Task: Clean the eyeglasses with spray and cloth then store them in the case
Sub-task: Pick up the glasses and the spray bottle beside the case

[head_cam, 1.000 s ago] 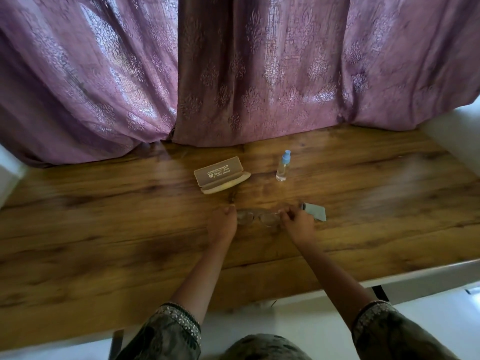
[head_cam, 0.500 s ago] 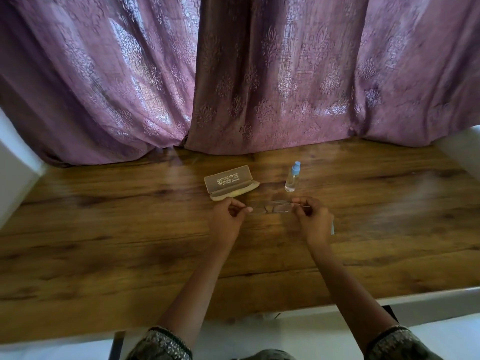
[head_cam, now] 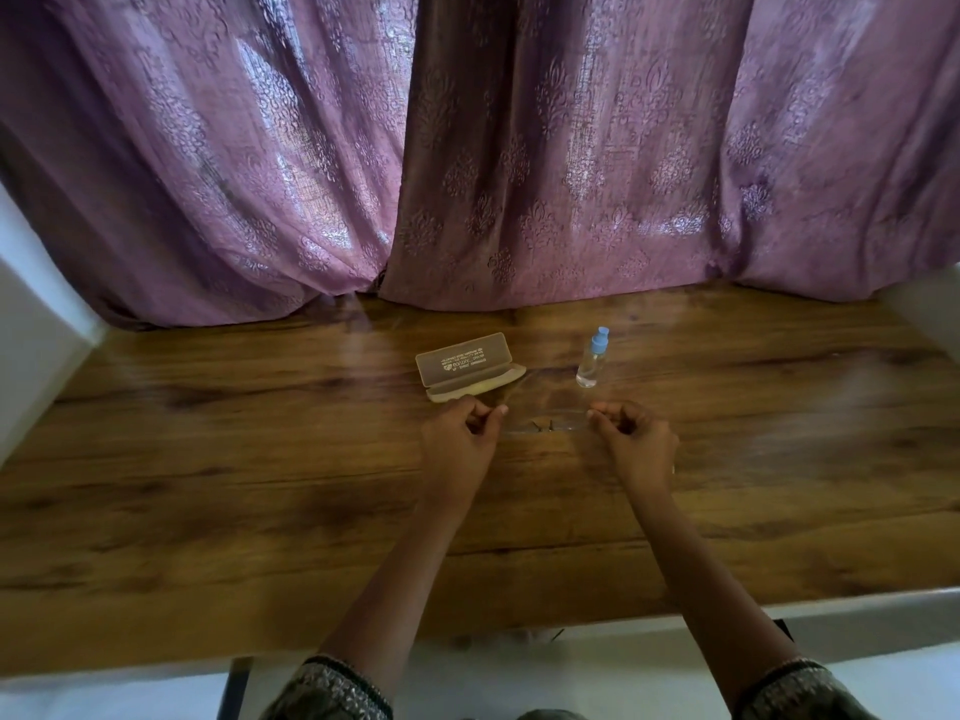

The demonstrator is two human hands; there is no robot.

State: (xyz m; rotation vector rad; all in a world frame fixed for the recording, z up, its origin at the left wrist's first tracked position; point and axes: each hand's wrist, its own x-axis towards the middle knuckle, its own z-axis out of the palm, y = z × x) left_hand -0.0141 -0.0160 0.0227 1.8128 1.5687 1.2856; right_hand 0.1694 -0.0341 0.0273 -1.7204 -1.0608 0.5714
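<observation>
Thin-framed eyeglasses (head_cam: 545, 423) hang between my two hands just above the wooden table (head_cam: 260, 485), blurred and faint. My left hand (head_cam: 462, 439) pinches their left end and my right hand (head_cam: 634, 439) pinches their right end. A beige eyeglass case (head_cam: 465, 363) lies open just beyond my left hand, its lid standing up. A small clear spray bottle (head_cam: 592, 358) with a blue cap stands upright beyond my right hand. The cleaning cloth is hidden in this view.
Purple patterned curtains (head_cam: 467, 174) hang along the table's far edge. White walls (head_cam: 36, 330) close in at the left and right sides. The table's near edge runs just in front of my sleeves.
My hands lifted the eyeglasses off the table and spread apart, opening them out. The grey cloth seen at the right a second ago is now hidden behind my right hand.
</observation>
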